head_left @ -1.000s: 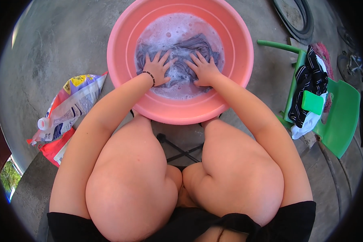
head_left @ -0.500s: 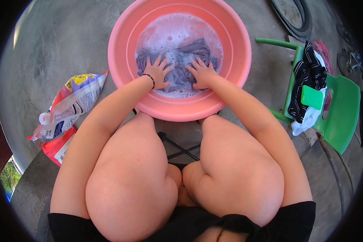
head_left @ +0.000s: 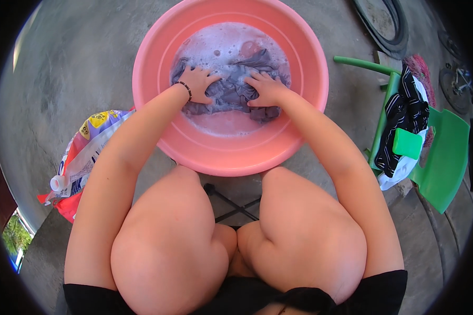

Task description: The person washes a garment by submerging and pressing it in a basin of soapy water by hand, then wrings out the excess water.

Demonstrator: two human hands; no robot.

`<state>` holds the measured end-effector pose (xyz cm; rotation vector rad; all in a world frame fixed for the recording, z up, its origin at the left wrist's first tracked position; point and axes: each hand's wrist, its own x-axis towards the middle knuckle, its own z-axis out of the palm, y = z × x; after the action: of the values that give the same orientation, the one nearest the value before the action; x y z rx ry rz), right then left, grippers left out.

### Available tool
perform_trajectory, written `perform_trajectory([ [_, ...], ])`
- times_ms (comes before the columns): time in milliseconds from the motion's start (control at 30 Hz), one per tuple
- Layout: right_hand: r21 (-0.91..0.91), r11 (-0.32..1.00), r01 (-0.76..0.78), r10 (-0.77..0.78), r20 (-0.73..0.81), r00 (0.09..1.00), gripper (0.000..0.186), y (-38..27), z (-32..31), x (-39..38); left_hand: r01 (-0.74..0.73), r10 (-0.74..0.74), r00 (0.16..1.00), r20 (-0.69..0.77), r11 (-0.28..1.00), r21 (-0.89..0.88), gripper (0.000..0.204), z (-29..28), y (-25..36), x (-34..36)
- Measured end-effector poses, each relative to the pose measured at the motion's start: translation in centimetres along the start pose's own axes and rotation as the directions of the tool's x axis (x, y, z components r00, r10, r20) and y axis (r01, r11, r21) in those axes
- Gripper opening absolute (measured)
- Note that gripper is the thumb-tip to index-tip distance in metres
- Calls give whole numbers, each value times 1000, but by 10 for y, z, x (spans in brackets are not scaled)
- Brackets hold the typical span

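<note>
A large pink plastic basin (head_left: pixel 231 157) holds foamy water and a wet grey cloth (head_left: pixel 231 94). My left hand (head_left: pixel 197 84), with a dark beaded bracelet at the wrist, lies on the left part of the cloth with its fingers spread. On the cloth's right part rests my right hand (head_left: pixel 265 90), fingers also apart and partly sunk among the folds and suds. Both forearms reach over the basin's near rim, above my bare knees.
At left, detergent pouches (head_left: pixel 89 152) lie on concrete (head_left: pixel 52 79). At right, a green plastic chair (head_left: pixel 441 163) carries black striped and white clothes (head_left: pixel 391 136) and a green block (head_left: pixel 407 143). Coiled black hoses (head_left: pixel 394 42) and a bicycle (head_left: pixel 454 89) are behind.
Both hands have shifted across the basin, the left one leftward and farther from me, and the cloth has bunched differently beneath them. The view has tilted slightly, so the basin appears a little lower.
</note>
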<state>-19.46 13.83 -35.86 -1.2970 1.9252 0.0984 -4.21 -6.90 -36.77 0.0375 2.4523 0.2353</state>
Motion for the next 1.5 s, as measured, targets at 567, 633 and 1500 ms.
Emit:
perform_trajectory([
  [567, 115, 992, -55, 99, -426, 899, 26, 46, -17, 38, 221, -312, 846, -432, 943, -249, 49, 18, -40, 14],
  [633, 497, 865, 71, 192, -458, 868, 25, 58, -13, 42, 114, -342, 826, -448, 880, -461, 46, 8, -39, 28],
  [1500, 167, 985, 50, 94, -748, 657, 41, -44, -78, 13, 179, 229, 973, -5, -772, -610, 35, -64, 47, -31],
])
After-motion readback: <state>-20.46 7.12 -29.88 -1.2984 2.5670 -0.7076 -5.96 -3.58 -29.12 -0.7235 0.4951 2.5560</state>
